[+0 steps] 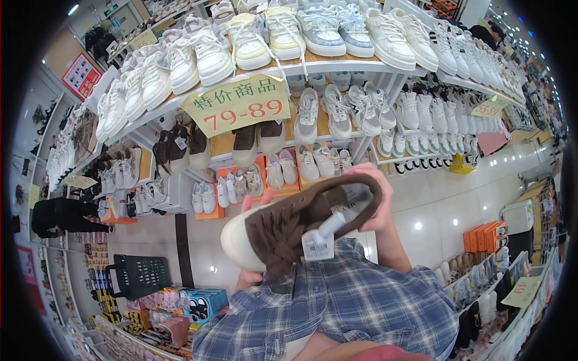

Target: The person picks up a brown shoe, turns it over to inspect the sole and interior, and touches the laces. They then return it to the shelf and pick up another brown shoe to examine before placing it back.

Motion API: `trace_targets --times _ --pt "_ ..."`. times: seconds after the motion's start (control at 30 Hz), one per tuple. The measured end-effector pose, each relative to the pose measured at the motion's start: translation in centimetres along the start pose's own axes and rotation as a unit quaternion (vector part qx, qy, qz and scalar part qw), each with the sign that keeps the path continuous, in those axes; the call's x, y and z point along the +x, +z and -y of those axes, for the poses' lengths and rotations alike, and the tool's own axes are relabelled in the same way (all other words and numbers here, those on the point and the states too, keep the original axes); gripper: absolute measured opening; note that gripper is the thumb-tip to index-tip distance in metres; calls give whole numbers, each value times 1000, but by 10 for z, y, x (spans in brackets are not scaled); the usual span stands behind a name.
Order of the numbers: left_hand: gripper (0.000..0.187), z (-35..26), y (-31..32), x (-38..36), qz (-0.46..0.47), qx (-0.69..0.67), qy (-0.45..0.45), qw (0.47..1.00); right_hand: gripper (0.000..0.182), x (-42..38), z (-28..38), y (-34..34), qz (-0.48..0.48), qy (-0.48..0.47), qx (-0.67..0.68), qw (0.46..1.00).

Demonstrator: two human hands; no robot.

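Note:
Both my hands hold one brown lace-up sneaker (283, 225) in front of my chest, its cream toe cap pointing left and its opening facing me. My left hand (267, 196) supports the toe end from behind; only some fingertips and the part near the wrist show past the shoe. My right hand (376, 201) is wrapped round the heel. A white barcode tag (318, 248) hangs at the laces, with a white cylindrical piece (331, 224) above it by the opening. Similar brown sneakers (244, 146) stand on the shelf ahead.
A tiered shoe rack (165, 107) curves ahead, with white sneakers on top and a yellow price sign (238, 107) on its edge. A dark green basket (139, 277) is on the floor at left. A person in black (69, 215) bends farther left. Orange boxes (483, 237) stand at right.

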State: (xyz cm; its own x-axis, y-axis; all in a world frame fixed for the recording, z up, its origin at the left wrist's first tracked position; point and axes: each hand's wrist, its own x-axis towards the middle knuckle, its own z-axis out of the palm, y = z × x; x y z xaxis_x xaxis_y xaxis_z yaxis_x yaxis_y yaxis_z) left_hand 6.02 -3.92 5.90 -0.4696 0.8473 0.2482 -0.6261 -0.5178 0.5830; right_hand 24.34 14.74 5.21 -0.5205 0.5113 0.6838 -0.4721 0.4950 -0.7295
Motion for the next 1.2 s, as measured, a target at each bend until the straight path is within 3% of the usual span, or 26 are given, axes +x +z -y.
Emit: trace_targets --times 0.1,0.23,0.3,0.37,0.43,0.57,0.7,0.8,0.9,1.03,1.2 --pt "128 -5 7 -7 -21 -23 18 999 97 1 12 5 -5 -37 -1 999" --pt "119 -10 7 -10 55 -21 50 997 92 4 22 10 -23 -45 -30 998" --pt "118 -5 0 -6 110 -21 77 991 92 9 24 0 13 -97 -132 986" --pt "116 6 4 -4 116 -7 122 986 93 8 21 -2 14 -107 -109 988" --pt "115 6 6 0 139 12 132 981 93 1 14 8 -19 -77 40 996" --pt "114 -6 3 6 200 46 92 974 84 -5 21 16 -63 -29 63 996" --pt "113 -5 -3 10 228 68 72 969 84 -11 20 17 -93 8 33 995" --pt "112 -6 -3 13 215 79 69 971 94 -21 9 16 -113 24 75 990" --pt "111 -5 -1 11 193 93 68 974 94 -31 2 14 -148 76 30 986" --pt "108 -6 9 6 118 107 28 987 90 -37 -3 12 -180 131 -39 974" --pt "107 -7 2 11 157 128 35 979 84 -31 0 12 -179 153 -41 971"
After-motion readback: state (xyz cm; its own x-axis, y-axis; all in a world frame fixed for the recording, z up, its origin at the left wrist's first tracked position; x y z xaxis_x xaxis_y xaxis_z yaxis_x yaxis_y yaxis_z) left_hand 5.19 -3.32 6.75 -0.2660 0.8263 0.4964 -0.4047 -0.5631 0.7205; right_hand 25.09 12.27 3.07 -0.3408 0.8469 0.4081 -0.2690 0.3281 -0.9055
